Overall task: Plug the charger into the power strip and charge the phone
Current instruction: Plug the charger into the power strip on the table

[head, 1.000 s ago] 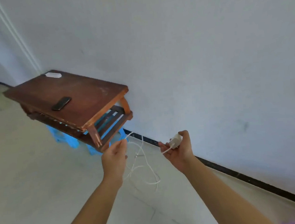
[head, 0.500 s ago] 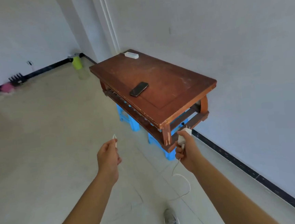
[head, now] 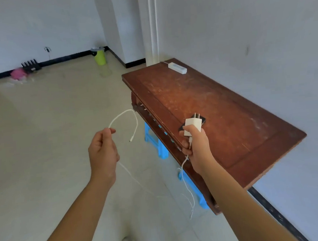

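Right hand (head: 197, 146): closed around the white charger (head: 193, 126), prongs pointing up and away, held just above the near-left edge of the table (head: 230, 114).
Left hand (head: 103, 152): off to the left over open floor, fingers curled, pinching the white cable (head: 123, 115) between thumb and forefinger.
Cable: it arcs up out of the left hand in a loop and its free connector end dangles in the air between the two hands; the rest trails down from both hands and sags toward the floor beside the table.
Phone (head: 203, 120): dark, lying flat on the wooden tabletop, mostly hidden right behind the charger and the right hand.
Power strip (head: 177, 67): white, lying at the far corner of the table against the wall, well apart from the charger.
Under the table: blue plastic stools (head: 157, 145).
Far wall: a green bin (head: 100, 57), and something pink (head: 18, 73) on the floor.
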The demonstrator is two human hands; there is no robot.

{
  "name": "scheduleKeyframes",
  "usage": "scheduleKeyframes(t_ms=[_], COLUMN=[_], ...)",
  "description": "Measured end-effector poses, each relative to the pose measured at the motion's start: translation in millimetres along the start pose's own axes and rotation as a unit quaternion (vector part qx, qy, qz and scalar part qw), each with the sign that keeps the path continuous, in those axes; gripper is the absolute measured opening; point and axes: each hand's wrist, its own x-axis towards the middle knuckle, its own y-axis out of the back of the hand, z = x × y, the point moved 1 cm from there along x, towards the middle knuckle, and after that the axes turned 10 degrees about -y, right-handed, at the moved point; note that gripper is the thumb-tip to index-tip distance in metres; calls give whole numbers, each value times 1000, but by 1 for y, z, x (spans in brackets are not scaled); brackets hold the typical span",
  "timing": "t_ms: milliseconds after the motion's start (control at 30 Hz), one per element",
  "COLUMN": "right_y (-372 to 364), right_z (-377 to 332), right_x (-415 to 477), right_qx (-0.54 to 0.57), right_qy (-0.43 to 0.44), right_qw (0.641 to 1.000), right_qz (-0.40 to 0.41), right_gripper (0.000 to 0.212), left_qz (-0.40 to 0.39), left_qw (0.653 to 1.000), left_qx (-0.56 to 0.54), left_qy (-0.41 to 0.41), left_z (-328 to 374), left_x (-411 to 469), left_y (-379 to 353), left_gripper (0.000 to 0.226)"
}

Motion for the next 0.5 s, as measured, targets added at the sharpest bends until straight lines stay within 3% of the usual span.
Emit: scheduleKeyframes(t_ms=[200, 367, 500], right_y=[-126, -193, -216], right_z=[-36, -97, -142], right_x=[86, 130, 170], right_qx=[-36, -17, 34], right_qy=[95, 146, 209], right_qw=[991, 982, 965], right_qz=[84, 123, 155], right_gripper=[7, 30, 37], left_qz=[-23, -86, -140], left_qw=[997, 990, 980], left_qx=[23, 5, -32], left_qy=[-69, -114, -138], left_z=[-17, 0, 0], left_x=[156, 284, 366], left_y=[14, -8, -50], left_gripper=[30, 28, 25])
